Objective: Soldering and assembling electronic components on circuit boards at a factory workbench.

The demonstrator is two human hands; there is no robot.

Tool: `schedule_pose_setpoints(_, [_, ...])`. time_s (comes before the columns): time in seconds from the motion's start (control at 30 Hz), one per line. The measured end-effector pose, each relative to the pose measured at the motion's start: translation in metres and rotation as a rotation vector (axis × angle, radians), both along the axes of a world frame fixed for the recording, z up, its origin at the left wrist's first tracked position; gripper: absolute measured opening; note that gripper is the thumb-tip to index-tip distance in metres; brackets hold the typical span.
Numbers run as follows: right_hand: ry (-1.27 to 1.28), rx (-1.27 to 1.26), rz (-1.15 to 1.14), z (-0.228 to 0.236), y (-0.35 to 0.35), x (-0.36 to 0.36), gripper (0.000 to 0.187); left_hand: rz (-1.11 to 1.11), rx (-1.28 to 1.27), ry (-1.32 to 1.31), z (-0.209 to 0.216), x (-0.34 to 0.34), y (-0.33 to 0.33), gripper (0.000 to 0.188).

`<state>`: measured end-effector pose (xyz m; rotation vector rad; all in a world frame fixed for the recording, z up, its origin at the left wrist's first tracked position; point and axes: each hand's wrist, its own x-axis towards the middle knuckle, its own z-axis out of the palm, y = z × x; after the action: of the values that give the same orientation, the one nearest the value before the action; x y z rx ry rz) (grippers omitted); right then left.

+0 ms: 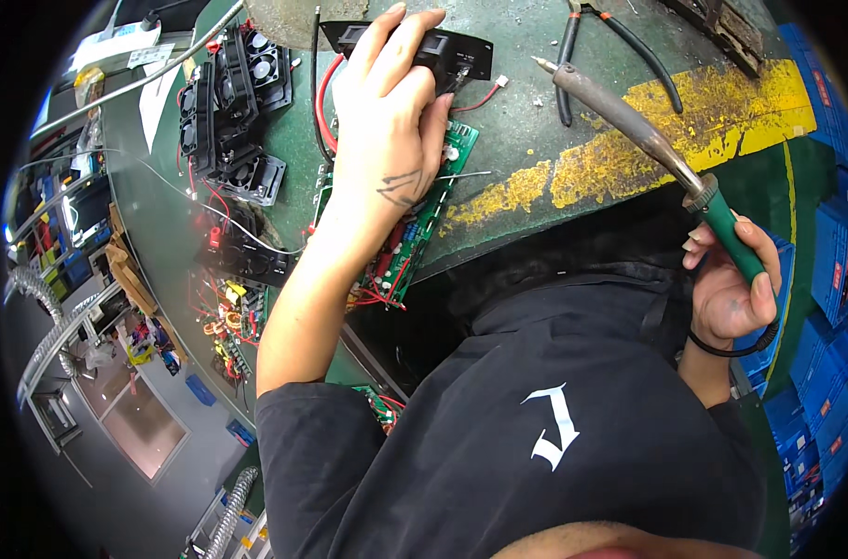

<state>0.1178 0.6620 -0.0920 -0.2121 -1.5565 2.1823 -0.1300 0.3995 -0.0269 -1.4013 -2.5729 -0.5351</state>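
My left hand [387,112] is closed on a black panel [475,58] with sockets set into it, near the far side of the bench. Red and black wires run from the panel, and a short red lead ends in a small white plug [502,82]. Partly under my left wrist lies a green circuit board [457,154] with several components. In my right hand [736,289] is a soldering iron [638,126], gripped by its green handle. Its tip points left over the bench, apart from the panel.
Black-handled pliers [568,70] lie on the green bench near the worn yellow strip [610,168]. Several black cooling fans [247,102] are heaped at the left. A rusty metal holder [722,33] stands at the far right. Blue boxes [829,270] are stacked beyond the bench.
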Motion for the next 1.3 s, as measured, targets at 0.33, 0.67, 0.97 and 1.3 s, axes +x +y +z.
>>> schedule_pose_setpoints(0.33, [0.019, -0.005, -0.101, 0.003, 0.009, 0.0, 0.06, 0.017, -0.079, 0.171, 0.021, -0.004, -0.036, 0.015])
schedule_pose_setpoints(0.67, [0.036, -0.005, -0.1, 0.003, 0.017, -0.002, 0.063, 0.571, 0.559, -0.507, -0.003, -0.031, -0.072, 0.019])
schedule_pose_setpoints(0.97, [0.034, -0.014, -0.094, 0.001, 0.02, -0.004, 0.063, 0.433, 0.251, -0.247, 0.009, -0.013, -0.046, 0.018])
schedule_pose_setpoints(1.3, [0.013, -0.04, -0.062, -0.003, 0.025, -0.005, 0.064, 0.204, 0.204, -0.199, -0.002, 0.005, -0.028, 0.013])
